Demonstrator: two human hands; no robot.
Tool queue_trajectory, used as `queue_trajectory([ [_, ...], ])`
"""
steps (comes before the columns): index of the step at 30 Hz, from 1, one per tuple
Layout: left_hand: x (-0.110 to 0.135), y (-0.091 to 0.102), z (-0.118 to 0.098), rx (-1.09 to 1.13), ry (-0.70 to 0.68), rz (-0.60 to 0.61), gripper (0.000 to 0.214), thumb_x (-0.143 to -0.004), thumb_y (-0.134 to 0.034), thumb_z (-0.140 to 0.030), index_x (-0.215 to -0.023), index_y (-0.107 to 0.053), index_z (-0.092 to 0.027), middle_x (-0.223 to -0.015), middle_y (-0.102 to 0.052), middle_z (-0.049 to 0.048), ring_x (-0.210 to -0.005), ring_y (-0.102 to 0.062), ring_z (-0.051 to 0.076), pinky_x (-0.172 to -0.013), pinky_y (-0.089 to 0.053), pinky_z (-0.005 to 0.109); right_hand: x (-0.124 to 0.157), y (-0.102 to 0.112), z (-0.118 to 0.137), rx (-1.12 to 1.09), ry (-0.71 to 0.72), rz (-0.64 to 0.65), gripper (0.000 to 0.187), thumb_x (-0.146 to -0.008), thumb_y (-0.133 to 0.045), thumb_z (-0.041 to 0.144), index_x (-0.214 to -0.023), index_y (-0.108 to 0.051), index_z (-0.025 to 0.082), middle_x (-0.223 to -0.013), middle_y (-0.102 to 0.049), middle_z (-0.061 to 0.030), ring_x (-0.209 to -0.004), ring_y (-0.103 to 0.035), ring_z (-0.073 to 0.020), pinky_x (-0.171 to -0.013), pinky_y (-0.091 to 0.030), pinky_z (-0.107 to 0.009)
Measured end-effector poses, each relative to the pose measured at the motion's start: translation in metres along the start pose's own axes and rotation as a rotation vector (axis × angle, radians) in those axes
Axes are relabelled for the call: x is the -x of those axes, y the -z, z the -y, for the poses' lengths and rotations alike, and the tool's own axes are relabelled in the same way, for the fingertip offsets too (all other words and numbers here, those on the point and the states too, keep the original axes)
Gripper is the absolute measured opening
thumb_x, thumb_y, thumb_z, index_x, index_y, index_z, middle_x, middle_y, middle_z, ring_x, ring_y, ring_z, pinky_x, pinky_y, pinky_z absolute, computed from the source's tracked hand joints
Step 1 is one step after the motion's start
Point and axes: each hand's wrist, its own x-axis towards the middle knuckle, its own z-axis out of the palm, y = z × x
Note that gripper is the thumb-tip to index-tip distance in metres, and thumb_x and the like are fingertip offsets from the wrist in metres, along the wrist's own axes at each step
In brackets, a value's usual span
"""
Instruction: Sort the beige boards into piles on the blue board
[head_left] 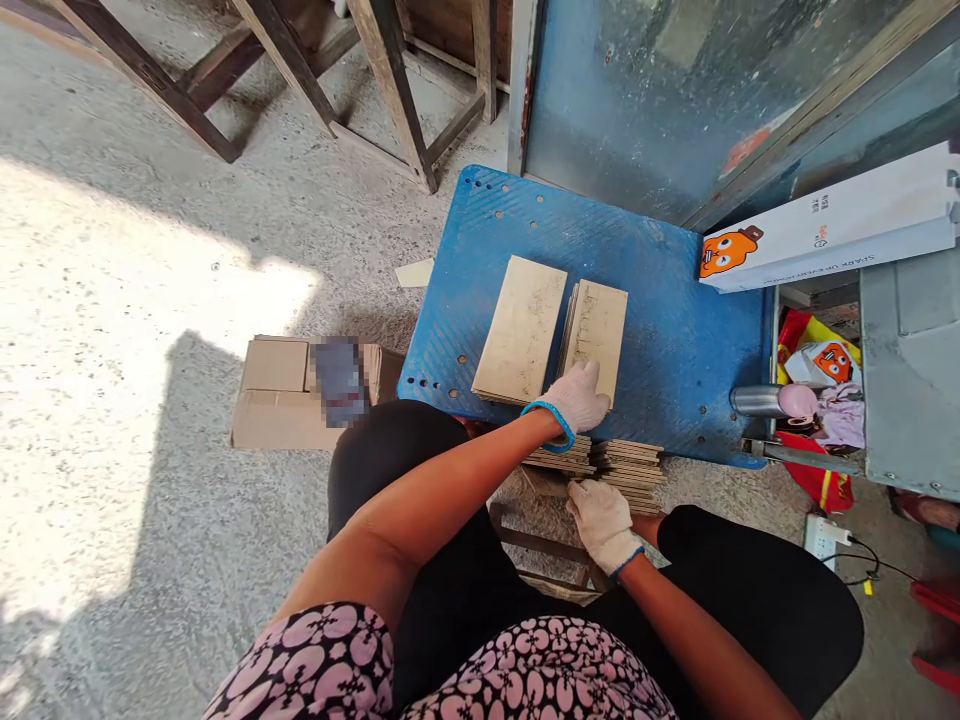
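Evidently, the left hand [576,402] touches a board stack [602,325]; toward its six o'clock, the right hand [604,525]; both grips unclear.

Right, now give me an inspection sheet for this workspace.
Surface: blue tabletop, with small holes near its corners.
Job's things: left stack and right stack of boards on it; lower boards between the knees.
Clutter: long white box, metal bottle, cardboard box on the floor.
Hands: left hand gloved, on the right stack; right hand gloved, by the lower boards.
Cables: black cable at the power strip.
Surroundings: rough floor, partly sunlit; wooden frames.
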Motion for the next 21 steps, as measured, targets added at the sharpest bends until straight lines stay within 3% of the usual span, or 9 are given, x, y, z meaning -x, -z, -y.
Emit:
queue_trajectory([
  [6, 0.005, 0.0, 0.001, -0.039, -0.038, 0.05, 0.044, -0.085, -0.049, -0.028, -0.126, -0.052, -0.015, -0.133, -0.056, 0.0164, -0.114, -0.06, 0.031, -0.094, -0.046, 0.037, -0.015, 0.0, 0.003, -0.017, 0.026, 0.095, 0.022, -0.089, -0.057, 0.021, -0.109, -0.066, 0.017, -0.098, -0.07, -0.0134, -0.091, -0.066, -0.0244, -0.068, -0.043, -0.03],
  [11, 0.005, 0.001, 0.005, -0.087, -0.066, 0.171, 0.037, -0.085, -0.046, -0.022, -0.117, -0.061, -0.016, -0.119, -0.066, 0.0169, -0.11, -0.063, 0.031, -0.09, -0.047, 0.036, -0.017, 0.023, -0.008, -0.045, 0.038, 0.081, 0.018, -0.089, -0.054, 0.023, -0.095, -0.071, 0.018, -0.094, -0.071, -0.0116, -0.09, -0.066, -0.0248, -0.07, -0.043, -0.031],
  [14, 0.001, 0.002, 0.012, -0.011, -0.061, 0.207, 0.025, -0.08, -0.053, -0.02, -0.099, -0.069, -0.021, -0.106, -0.072, 0.0107, -0.104, -0.065, 0.027, -0.089, -0.046, 0.032, -0.006, 0.047, -0.032, -0.209, 0.056, 0.045, 0.02, -0.088, -0.051, 0.024, -0.092, -0.071, 0.021, -0.097, -0.072, -0.0077, -0.094, -0.064, -0.0227, -0.076, -0.042, -0.03],
  [17, -0.005, 0.006, 0.017, 0.229, -0.028, 0.193, 0.01, -0.075, -0.063, -0.029, -0.075, -0.07, -0.021, -0.081, -0.072, 0.0047, -0.088, -0.065, 0.024, -0.08, -0.047, 0.029, 0.006, 0.076, -0.071, -0.521, 0.016, 0.034, 0.023, -0.083, -0.053, 0.026, -0.095, -0.072, 0.026, -0.1, -0.072, -0.0016, -0.092, -0.063, -0.0192, -0.078, -0.043, -0.028],
  [21, -0.004, 0.011, 0.017, 0.691, 0.069, 0.241, 0.037, -0.071, -0.068, -0.054, -0.068, -0.068, -0.017, -0.066, -0.065, 0.0039, -0.068, -0.06, 0.018, -0.063, -0.045, 0.027, 0.007, 0.123, -0.124, -0.964, -0.019, -0.015, 0.026, -0.073, -0.062, 0.038, -0.088, -0.075, 0.021, -0.09, -0.072, -0.0028, -0.085, -0.061, -0.0212, -0.077, -0.045, -0.031],
])
